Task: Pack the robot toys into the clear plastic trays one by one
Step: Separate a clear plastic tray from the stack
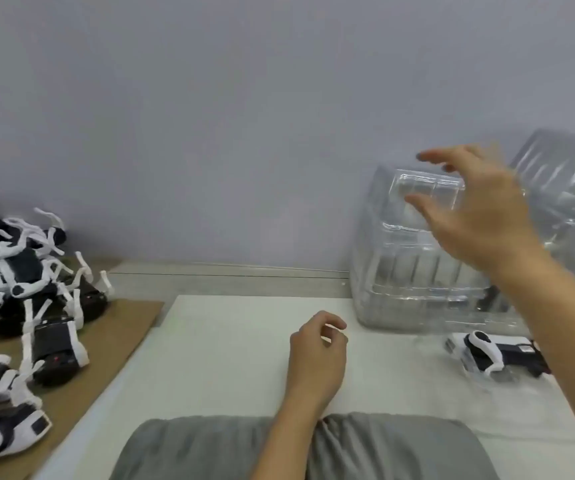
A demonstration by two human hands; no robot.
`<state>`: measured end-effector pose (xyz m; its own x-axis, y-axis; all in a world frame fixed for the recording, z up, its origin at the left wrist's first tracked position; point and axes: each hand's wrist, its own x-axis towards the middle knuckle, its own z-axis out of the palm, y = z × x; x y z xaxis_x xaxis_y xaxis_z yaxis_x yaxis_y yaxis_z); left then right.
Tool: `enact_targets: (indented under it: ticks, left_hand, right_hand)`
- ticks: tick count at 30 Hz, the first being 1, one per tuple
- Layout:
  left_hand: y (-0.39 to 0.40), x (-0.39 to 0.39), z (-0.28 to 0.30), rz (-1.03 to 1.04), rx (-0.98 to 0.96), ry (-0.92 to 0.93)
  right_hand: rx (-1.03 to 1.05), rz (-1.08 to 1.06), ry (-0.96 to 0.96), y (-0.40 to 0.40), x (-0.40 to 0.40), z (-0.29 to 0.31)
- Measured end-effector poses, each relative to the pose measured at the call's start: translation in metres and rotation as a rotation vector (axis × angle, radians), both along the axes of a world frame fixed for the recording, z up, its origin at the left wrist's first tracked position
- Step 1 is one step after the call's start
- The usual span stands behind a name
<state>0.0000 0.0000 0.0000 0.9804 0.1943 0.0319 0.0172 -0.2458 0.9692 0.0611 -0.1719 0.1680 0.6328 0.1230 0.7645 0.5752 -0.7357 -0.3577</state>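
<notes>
The right hand [480, 216] reaches with spread fingers over the tray stack [417, 258], grasping nothing. The left hand [317, 355] rests loosely curled and empty on the counter [227, 358]. Toys [19, 306] lie heaped far left of it. Nested trays may lift together, since their thin walls cling
</notes>
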Motion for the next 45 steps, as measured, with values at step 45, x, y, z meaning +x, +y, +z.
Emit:
enact_targets:
  ticks: [45]
  left_hand:
    - [0.049,-0.019,0.091,-0.031,-0.321,-0.570]
  right_hand:
    - [0.581,0.270,0.219,0.095,-0.042,-0.048]
